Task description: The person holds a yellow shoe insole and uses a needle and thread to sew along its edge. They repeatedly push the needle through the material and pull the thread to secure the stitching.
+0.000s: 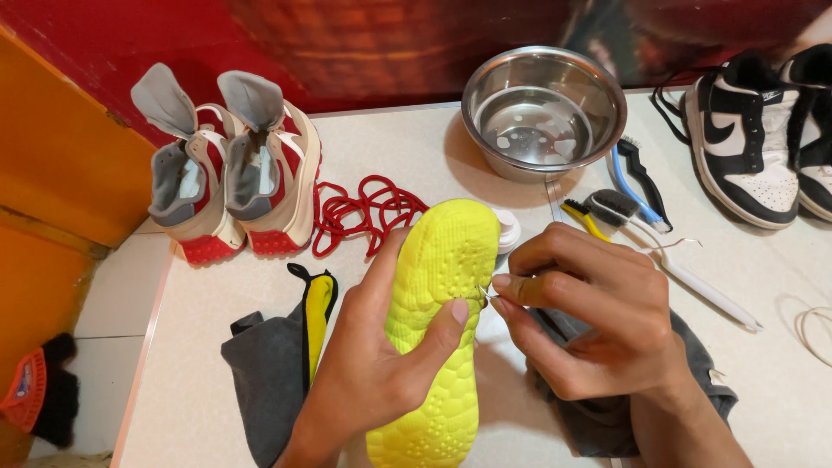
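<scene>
- The left hand (pixel 381 347) comes up from the bottom edge, palm wrapped round a yellow shoe (pixel 438 329) held sole-up above the desk (pixel 191 381); its fingers are closed on the shoe, thumb pressed on the sole's right edge.
- The right hand (pixel 598 321) reaches in from the lower right, fingers pinched tight on a small thin metal tool (pixel 484 293) whose tip touches the sole just beside the left thumb.
- Two grey cloths (pixel 264 373) lie under the hands, one on each side.
- One red lace (pixel 368 212) lies in a loose heap behind the shoe.
- Three brushes (pixel 637 204) lie close together right of it.
- One pair of red-and-grey shoes (pixel 230 173) stands far left.
- One steel bowl (pixel 544 113) sits at the back.
- One pair of black-and-white shoes (pixel 754 130) sits far right.
</scene>
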